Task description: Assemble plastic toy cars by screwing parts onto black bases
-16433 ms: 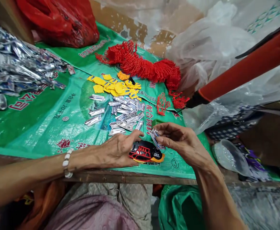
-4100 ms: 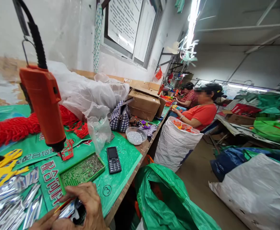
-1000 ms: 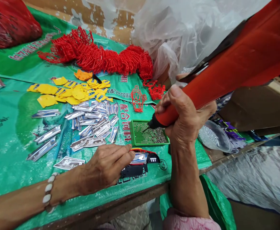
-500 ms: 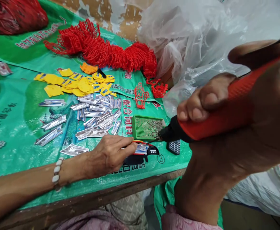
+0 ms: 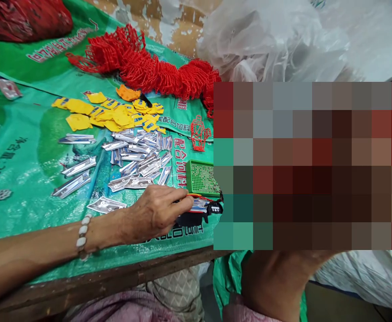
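Note:
My left hand (image 5: pixel 160 210) holds down a black plastic toy part (image 5: pixel 192 218) on the green sheeting, its fingers closed on the left end. A silver-and-blue piece (image 5: pixel 200 205) lies on that black part, and a little yellow and red shows along its upper edge. Just behind stands a green tray (image 5: pixel 189 179) of small metal screws, its right side covered. Coarse blurred blocks hide my right hand and whatever is in it; only my right forearm (image 5: pixel 273 286) shows below them. Dark red patches appear inside the blocks.
Silver pieces (image 5: pixel 142 154) lie scattered left of the tray. Behind them are yellow pieces (image 5: pixel 115 116), an orange part (image 5: pixel 128 93) and a long heap of red plastic frames (image 5: pixel 155 71). One red frame (image 5: pixel 198 134) lies apart. Clear plastic bags (image 5: pixel 266 40) fill the back right.
The view has shifted slightly, so the table things sit a little further right. Blurred blocks now cover my right hand, which held a red electric screwdriver before. My left hand keeps its hold.

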A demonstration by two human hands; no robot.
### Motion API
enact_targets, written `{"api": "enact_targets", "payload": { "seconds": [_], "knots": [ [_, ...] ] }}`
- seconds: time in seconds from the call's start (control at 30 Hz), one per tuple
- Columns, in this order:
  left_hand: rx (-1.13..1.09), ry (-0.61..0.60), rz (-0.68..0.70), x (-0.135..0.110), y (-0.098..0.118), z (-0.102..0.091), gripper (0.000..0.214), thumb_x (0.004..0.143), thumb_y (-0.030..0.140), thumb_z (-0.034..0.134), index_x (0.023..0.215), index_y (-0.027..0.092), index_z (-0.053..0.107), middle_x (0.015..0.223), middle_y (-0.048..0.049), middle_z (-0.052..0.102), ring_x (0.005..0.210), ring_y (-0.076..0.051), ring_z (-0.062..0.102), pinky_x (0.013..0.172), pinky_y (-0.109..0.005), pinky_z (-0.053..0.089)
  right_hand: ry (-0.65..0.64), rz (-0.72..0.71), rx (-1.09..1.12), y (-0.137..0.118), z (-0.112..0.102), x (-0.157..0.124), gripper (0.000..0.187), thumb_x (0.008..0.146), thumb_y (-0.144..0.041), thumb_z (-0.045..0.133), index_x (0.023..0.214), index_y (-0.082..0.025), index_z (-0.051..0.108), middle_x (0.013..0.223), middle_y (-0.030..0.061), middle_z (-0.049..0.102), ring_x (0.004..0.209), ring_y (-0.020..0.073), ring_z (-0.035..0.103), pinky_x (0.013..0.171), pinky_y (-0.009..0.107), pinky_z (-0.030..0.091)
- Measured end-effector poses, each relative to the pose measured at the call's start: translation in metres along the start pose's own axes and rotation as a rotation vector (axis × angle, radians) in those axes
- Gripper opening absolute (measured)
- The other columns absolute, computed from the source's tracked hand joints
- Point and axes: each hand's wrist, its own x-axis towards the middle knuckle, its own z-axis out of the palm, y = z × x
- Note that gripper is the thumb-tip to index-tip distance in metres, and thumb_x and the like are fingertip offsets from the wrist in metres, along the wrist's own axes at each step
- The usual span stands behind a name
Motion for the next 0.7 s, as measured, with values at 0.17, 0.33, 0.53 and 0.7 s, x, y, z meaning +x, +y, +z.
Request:
{"api": "enact_targets", "payload": {
  "seconds": [0.17,0.33,0.53,0.7],
  "knots": [
    [-0.019,-0.015,-0.021,-0.0017,0.0004,0.0010,0.026,0.084,0.000,0.035,0.090,0.015,0.056,0.083,-0.0085,0.074,0.066,-0.016,0.071,0.056,-0.026,0.059,-0.017,-0.026,0.002,0.0051,-0.0020,-0.0013,0.022,0.070,-0.033,0.077,0.058,-0.025,0.061,0.051,-0.0058,0.054,0.036,0.0119,0.046,0.030,0.030,0.038],
    [-0.012,-0.042,-0.029,-0.0011,0.0005,0.0001,0.027,0.082,0.001,0.036,0.089,0.015,0.058,0.083,-0.0076,0.073,0.066,-0.015,0.070,0.057,-0.024,0.058,-0.011,0.013,-0.079,0.0011,0.0006,-0.0038,0.031,0.074,-0.043,0.075,0.053,-0.027,0.060,0.048,-0.0040,0.049,0.034,0.0142,0.044,0.027,0.035,0.036],
    [-0.022,-0.069,-0.028,0.0003,0.0014,-0.0030,0.030,0.078,-0.001,0.037,0.091,0.014,0.059,0.085,-0.0081,0.073,0.065,-0.017,0.069,0.055,-0.026,0.056,-0.104,0.049,0.024,-0.0020,-0.0006,-0.0041,0.019,0.067,-0.033,0.083,0.077,-0.030,0.068,0.051,-0.0079,0.052,0.033,0.0121,0.043,0.027,0.033,0.034],
    [-0.010,-0.041,-0.022,-0.0003,0.0012,-0.0005,0.029,0.079,-0.002,0.036,0.089,0.015,0.058,0.084,-0.0077,0.073,0.065,-0.016,0.068,0.057,-0.025,0.057,-0.101,0.010,-0.034,0.0027,-0.0012,-0.0038,0.029,0.058,-0.038,0.087,0.076,-0.033,0.065,0.050,-0.0081,0.048,0.030,0.0126,0.036,0.023,0.033,0.029]
  ]
}}
